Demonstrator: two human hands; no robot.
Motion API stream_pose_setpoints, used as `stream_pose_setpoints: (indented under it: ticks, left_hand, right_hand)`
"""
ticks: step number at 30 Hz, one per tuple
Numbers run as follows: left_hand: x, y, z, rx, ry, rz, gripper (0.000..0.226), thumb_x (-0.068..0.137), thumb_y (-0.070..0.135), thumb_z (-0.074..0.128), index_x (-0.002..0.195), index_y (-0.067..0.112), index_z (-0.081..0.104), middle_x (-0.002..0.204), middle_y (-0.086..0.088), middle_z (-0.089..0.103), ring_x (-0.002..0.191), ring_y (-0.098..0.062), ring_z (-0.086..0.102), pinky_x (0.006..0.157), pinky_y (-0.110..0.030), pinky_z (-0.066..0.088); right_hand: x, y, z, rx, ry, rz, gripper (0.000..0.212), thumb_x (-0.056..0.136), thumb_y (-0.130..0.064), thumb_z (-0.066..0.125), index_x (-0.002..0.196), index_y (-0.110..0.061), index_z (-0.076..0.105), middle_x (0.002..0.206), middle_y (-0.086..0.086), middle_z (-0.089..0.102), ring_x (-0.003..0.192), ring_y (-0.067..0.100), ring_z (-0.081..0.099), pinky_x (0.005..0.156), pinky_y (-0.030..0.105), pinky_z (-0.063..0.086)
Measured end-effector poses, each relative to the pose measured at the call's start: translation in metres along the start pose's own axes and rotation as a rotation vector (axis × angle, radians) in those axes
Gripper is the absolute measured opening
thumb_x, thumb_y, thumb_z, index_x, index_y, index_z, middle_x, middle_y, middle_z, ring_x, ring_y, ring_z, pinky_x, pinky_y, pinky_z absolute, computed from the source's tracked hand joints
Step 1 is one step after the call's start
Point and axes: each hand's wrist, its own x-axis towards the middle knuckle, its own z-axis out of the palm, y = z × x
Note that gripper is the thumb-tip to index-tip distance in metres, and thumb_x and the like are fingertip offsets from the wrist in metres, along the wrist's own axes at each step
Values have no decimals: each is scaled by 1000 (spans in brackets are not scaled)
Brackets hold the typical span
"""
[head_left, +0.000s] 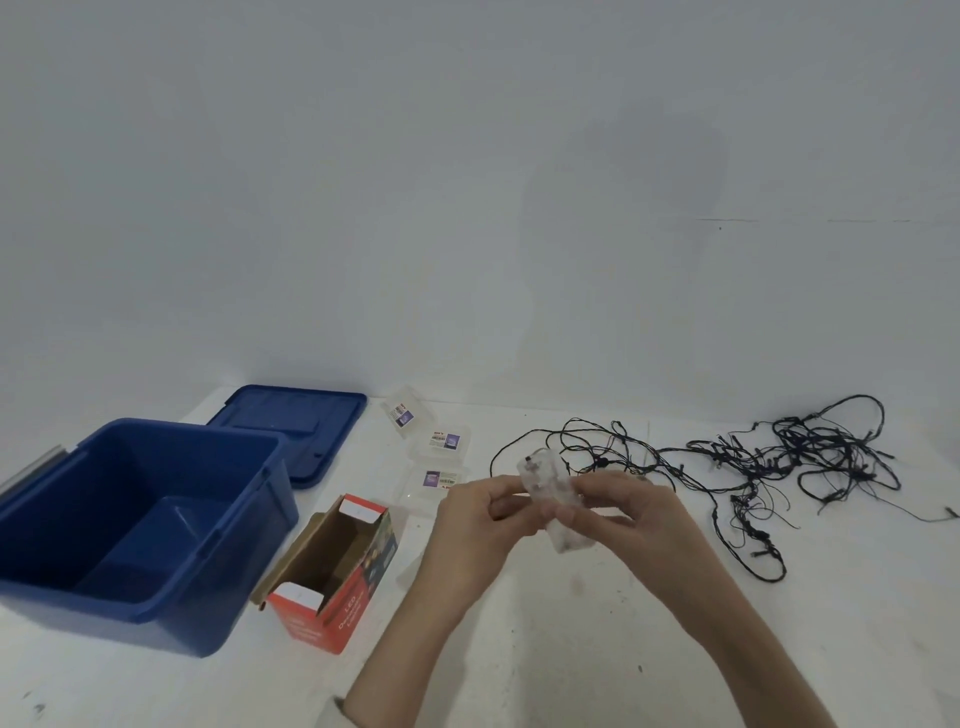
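Observation:
A clear plastic battery case (545, 483) is held above the white table (571, 649), tilted, between both hands. My left hand (478, 525) pinches its left side with curled fingers. My right hand (623, 514) grips its right side, thumb on the front. A dark string of LED lights (779, 462) runs from the case and lies tangled across the table to the right.
An open blue plastic bin (156, 525) stands at the left, its blue lid (296, 426) flat behind it. An open red LED-lights carton (332, 566) lies beside the bin. Three small clear plastic boxes (441, 441) with labels lie behind the hands. A pale wall rises behind the table.

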Motion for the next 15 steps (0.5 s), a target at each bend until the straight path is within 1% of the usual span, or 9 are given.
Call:
stream_pose_setpoints:
  ticks: [1,3,5,7,9,10,12,15]
  left_hand:
    - [0,1,-1,-3,-4,-3,16,81,14,69,86,29,72,80,-2,76,72,-6,67,71,-13,52]
    - [1,1,-3,-7,-14,-15,22,83,11,68,84,33,71,78,4,76,74,-6,68,71,-12,52]
    - [1,0,-2,-59,-26,-43,29,85,5,63,84,33,70,75,11,75,75,-2,68,72,-11,51]
    - [1,-4,-1,-143,-4,-106,36,88,-4,55,84,29,70,72,11,74,72,-1,68,69,-11,52]
    - [1,-10,0,-237,19,-187,35,91,-8,48,93,20,70,76,5,75,74,-4,70,71,-13,54]
    - [2,-12,0,-297,19,-225,33,91,-8,47,97,15,70,82,0,76,78,-8,70,75,-15,55]
    - [5,-17,-1,-399,12,-293,29,91,-8,46,97,8,70,89,-8,75,83,-15,70,80,-19,56]
    - [12,-23,-9,-387,-21,-334,27,91,-4,47,96,9,69,92,-9,74,86,-17,69,79,-23,56]
  right_hand:
    - [0,0,1,51,-7,3,16,74,-15,75,90,-19,74,88,-3,74,83,5,67,66,14,51]
    - [2,3,6,90,26,-6,23,77,-4,72,84,-27,72,80,-6,75,76,3,68,64,11,49]
    - [4,9,11,64,96,-8,24,77,-1,71,85,-24,71,72,-9,74,69,-2,67,62,9,49]
    - [6,14,18,-27,169,-25,20,77,-4,72,93,-18,71,72,-12,71,67,-6,65,61,5,47]
    - [8,20,24,-121,231,-54,20,78,-10,72,98,-16,71,79,-16,68,74,-7,64,63,2,45]
    - [9,22,27,-162,250,-74,20,79,-13,72,99,-16,71,81,-18,66,78,-4,64,66,2,45]
    - [10,26,32,-228,266,-106,22,80,-16,71,102,-14,71,82,-20,64,79,2,65,70,4,45]
    - [14,33,34,-225,266,-83,23,80,-16,71,103,-12,72,81,-20,64,77,-2,64,68,2,44]
